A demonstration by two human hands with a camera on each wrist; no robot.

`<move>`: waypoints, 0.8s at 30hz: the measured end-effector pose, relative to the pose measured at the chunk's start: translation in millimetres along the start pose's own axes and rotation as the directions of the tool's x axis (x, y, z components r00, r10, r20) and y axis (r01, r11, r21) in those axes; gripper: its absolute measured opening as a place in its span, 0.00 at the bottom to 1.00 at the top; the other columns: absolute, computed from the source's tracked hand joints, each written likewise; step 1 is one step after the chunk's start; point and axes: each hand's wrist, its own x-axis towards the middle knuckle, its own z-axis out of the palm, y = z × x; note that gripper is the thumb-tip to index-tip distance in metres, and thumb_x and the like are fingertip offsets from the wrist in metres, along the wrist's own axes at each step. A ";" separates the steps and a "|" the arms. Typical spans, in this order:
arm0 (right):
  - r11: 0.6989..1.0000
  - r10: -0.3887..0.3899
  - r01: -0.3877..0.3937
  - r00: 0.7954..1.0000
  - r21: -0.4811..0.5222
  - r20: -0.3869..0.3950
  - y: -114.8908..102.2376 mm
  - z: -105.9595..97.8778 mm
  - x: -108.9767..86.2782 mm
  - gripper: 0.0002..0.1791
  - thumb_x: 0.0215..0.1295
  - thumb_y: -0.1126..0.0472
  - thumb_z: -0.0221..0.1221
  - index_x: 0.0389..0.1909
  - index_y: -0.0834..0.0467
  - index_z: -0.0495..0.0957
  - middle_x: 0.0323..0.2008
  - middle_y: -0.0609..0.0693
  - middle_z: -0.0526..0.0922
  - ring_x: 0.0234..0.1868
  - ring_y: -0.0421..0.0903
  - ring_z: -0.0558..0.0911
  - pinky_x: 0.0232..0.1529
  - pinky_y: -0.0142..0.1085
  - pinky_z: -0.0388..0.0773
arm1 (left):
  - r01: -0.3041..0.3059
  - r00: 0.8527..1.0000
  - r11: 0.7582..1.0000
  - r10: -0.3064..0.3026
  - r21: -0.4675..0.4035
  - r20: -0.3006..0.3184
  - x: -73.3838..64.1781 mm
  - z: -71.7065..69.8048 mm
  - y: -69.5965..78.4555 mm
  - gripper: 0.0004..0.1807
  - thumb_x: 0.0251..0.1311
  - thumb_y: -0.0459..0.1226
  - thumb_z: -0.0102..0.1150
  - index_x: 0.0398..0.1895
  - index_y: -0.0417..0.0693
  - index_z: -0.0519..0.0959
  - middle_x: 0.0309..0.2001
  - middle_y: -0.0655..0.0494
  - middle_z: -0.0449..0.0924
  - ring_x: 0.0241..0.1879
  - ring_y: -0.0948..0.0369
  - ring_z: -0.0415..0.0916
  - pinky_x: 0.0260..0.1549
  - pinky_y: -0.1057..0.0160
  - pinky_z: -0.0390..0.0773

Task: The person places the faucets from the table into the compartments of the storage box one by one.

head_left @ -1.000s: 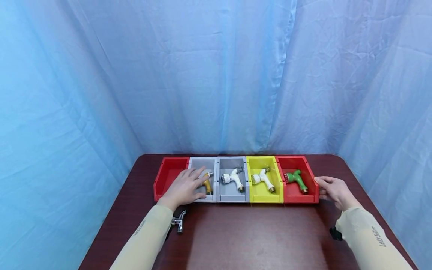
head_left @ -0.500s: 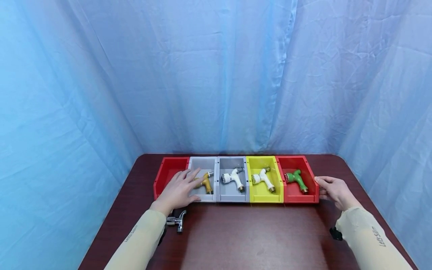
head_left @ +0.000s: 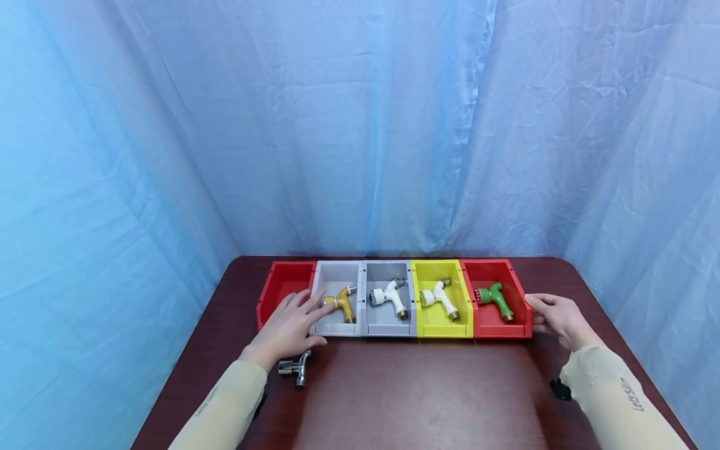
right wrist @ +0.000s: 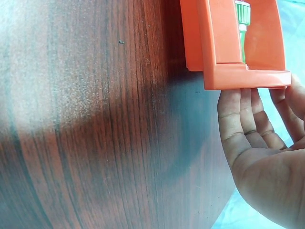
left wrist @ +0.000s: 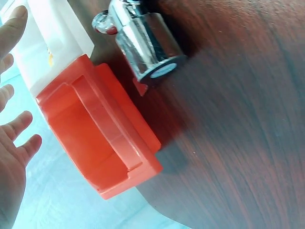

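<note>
My left hand, fingers spread and holding nothing, reaches over the left red bin and the edge of the white bin. A yellow tap lies in the white bin, its knob end right by my fingertips. On the table below that hand lies a chrome tap, seen close up in the left wrist view. At the other end of the row, my right hand rests its fingertips against the outer side of the right red bin. Inside that bin is a green tap.
Five-coloured row aside, the grey bin and yellow bin stand between the others, side by side. Each holds a white tap, one in grey and one in yellow. Blue curtains surround the dark wooden table.
My left hand has drawn back to the left and towards me, uncovering the yellow tap and more of the chrome tap. The right hand stays at the red bin's side.
</note>
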 end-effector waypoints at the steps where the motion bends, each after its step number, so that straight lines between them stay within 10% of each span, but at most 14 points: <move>1: 1.000 -0.001 0.001 1.000 0.000 0.001 -0.2 0.2 -0.2 0.40 0.77 0.46 0.54 0.75 0.72 0.57 0.38 0.44 0.86 0.35 0.42 0.85 0.45 0.41 0.87 | 0.003 1.000 1.000 -0.003 -0.001 0.005 -1.5 0.2 0.0 0.49 0.50 0.59 0.75 0.77 0.67 0.67 0.80 0.54 0.55 0.72 0.46 0.61 0.68 0.42 0.68; 24: 1.000 -0.007 0.007 1.000 -0.016 0.002 -0.1 0.1 -1.2 0.41 0.77 0.45 0.54 0.75 0.72 0.58 0.40 0.46 0.85 0.36 0.42 0.85 0.47 0.42 0.87 | -0.011 0.999 1.000 0.010 0.020 0.034 -36.4 21.1 4.1 0.42 0.51 0.59 0.74 0.71 0.60 0.75 0.77 0.52 0.61 0.71 0.44 0.61 0.66 0.39 0.69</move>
